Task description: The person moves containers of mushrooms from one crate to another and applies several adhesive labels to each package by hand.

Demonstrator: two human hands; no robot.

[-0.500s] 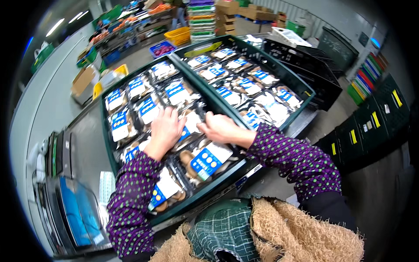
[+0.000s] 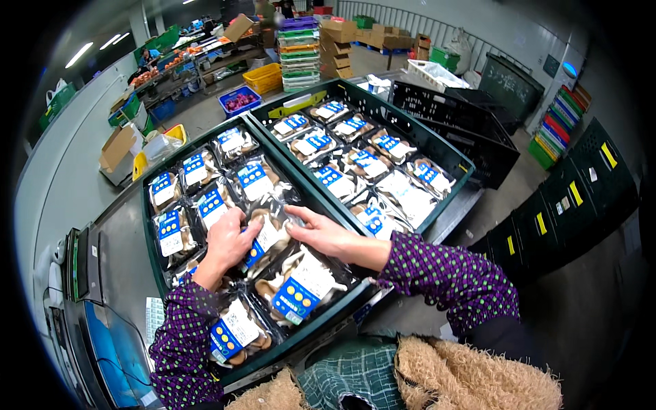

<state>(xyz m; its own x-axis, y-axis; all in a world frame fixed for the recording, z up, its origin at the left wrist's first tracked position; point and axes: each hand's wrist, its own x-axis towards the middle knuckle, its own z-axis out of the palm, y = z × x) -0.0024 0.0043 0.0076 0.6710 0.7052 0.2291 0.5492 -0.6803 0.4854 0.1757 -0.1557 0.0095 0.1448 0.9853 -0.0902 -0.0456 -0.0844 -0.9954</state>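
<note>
Both hands are at one film-wrapped mushroom pack (image 2: 272, 236) with a blue and white label, in the near dark green crate (image 2: 154, 253). My left hand (image 2: 227, 240) grips its left side, with the fingertips partly hidden among the packs. On the opposite side my right hand (image 2: 328, 236) has its fingers and thumb closed at the pack's edge. Nearer to me lies a larger-looking mushroom pack (image 2: 301, 285), and another mushroom pack (image 2: 236, 331) sits in the near corner. Further packs fill the crate's left and far parts.
A second green crate (image 2: 447, 195) of mushroom packs adjoins on the right. Black crates (image 2: 454, 123) stand behind it. A metal table (image 2: 116, 232) carries the load, with a blue-surfaced device (image 2: 113, 348) at left. Green crates with yellow tags (image 2: 574, 195) are stacked at right.
The view has shifted, and the crates appear lower and further left. Both hands stay at the same pack; my right hand's fingers have moved from a tight curl to a looser grip.
</note>
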